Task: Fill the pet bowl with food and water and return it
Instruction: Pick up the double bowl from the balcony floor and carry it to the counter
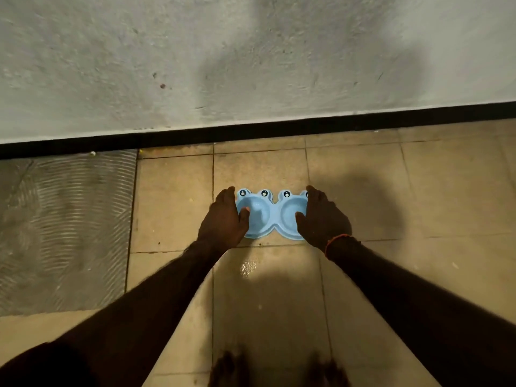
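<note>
Left hand (223, 219) grips the left end of the bowl (275, 216), thumb inside the left basin. Right hand (321, 216) grips the right end, thumb inside the right basin. Between the hands, both basins look empty; bowl sits on floor (363, 191), near wall (251, 65) beyond the fingertips

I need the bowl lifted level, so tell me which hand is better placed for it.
Neither alone. The left hand grips one end of the blue double bowl and the right hand the other, so lift with both.
</note>
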